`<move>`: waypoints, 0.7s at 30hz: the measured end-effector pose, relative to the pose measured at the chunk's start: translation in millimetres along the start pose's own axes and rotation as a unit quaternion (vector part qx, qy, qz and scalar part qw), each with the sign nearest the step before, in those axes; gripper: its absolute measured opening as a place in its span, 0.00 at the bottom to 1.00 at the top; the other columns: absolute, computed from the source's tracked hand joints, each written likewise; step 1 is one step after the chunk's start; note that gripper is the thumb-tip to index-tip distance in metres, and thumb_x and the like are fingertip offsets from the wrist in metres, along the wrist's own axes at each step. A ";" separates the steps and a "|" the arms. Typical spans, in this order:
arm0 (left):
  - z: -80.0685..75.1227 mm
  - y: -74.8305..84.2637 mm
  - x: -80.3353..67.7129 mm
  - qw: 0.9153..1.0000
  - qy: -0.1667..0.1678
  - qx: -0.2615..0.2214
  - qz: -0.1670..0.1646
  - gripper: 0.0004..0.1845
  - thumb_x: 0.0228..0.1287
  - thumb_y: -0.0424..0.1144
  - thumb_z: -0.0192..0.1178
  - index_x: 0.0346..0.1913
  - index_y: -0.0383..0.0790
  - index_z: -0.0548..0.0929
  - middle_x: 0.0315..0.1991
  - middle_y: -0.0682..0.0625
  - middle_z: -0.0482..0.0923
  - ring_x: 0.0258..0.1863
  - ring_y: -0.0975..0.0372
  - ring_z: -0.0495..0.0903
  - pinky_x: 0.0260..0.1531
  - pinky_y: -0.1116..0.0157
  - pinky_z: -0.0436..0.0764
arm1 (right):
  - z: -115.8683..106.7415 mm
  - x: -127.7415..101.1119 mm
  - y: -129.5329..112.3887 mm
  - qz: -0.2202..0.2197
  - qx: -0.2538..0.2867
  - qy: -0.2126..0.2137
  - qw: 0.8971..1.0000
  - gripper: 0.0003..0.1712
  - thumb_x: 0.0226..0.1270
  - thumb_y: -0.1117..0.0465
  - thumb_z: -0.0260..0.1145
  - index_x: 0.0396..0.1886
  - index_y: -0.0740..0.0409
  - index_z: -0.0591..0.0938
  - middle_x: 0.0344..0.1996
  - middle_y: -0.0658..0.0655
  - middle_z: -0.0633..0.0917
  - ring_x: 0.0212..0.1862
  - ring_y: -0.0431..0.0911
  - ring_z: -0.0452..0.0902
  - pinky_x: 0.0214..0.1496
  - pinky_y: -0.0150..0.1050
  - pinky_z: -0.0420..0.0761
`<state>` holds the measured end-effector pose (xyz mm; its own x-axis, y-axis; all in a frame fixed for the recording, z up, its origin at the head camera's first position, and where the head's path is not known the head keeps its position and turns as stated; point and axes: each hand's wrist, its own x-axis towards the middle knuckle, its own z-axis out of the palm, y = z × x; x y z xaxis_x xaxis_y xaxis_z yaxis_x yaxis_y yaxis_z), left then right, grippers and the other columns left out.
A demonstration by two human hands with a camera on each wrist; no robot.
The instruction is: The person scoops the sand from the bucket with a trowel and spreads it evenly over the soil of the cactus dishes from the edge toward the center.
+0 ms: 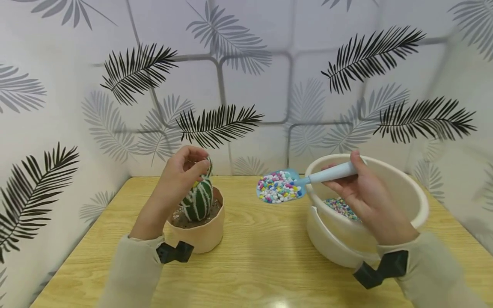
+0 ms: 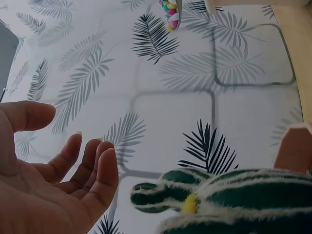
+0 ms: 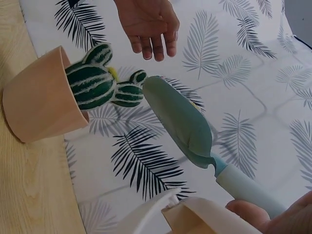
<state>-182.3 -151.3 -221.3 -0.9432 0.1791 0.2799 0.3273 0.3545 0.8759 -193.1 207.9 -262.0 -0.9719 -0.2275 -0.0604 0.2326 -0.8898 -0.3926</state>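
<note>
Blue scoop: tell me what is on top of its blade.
A heap of small multicoloured pebbles lies on the blue scoop, which the right hand holds by the handle. The pebbles cover most of the blade's upper face.

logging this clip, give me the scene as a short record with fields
left hand: left hand open, fingers relaxed beside the cactus top, no clear grip
right hand: right hand grips the scoop handle
scoop: light blue scoop heaped with coloured pebbles, held level between pot and bowls
cactus: green striped cactus upright in peach pot
bowls: two nested white bowls, pebbles inside
surface: wooden table
</note>
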 end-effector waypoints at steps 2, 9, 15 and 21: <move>-6.7 0.3 -2.4 1.000 0.007 0.004 0.001 0.16 0.71 0.37 0.49 0.55 0.31 0.69 0.45 0.44 0.70 0.41 0.59 0.75 0.44 0.64 0.78 | 1.9 0.9 4.0 0.001 -0.004 -0.003 1.000 0.16 0.70 0.51 0.54 0.44 0.59 0.65 0.36 0.69 0.75 0.42 0.63 0.80 0.42 0.60 0.81; -29.0 -6.1 -10.6 0.999 0.041 0.030 -0.002 0.17 0.71 0.38 0.50 0.56 0.31 0.69 0.44 0.48 0.70 0.37 0.71 0.75 0.39 0.73 0.78 | 8.2 3.2 16.5 -0.005 -0.051 -0.009 0.999 0.17 0.72 0.50 0.52 0.46 0.59 0.66 0.33 0.68 0.79 0.42 0.60 0.82 0.42 0.55 0.82; -40.9 -15.2 -15.9 0.998 0.056 0.036 -0.008 0.16 0.71 0.38 0.50 0.55 0.31 0.68 0.42 0.52 0.69 0.36 0.71 0.74 0.40 0.73 0.77 | 12.4 4.3 25.9 -0.007 -0.057 0.007 0.998 0.18 0.71 0.50 0.53 0.48 0.58 0.63 0.34 0.66 0.77 0.42 0.58 0.81 0.41 0.53 0.83; -48.5 -29.9 -18.4 0.997 0.068 0.032 -0.015 0.16 0.71 0.39 0.51 0.55 0.32 0.68 0.41 0.56 0.70 0.37 0.72 0.74 0.39 0.74 0.77 | 18.9 7.5 35.2 0.000 -0.077 0.022 0.997 0.21 0.69 0.49 0.54 0.52 0.54 0.60 0.40 0.60 0.72 0.45 0.52 0.79 0.54 0.52 0.77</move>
<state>-177.5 -209.7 -233.6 -0.9503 0.0425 0.3085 0.2975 0.4160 0.8593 -191.5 167.4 -258.9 -0.9733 -0.2074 -0.0985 0.2277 -0.8174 -0.5292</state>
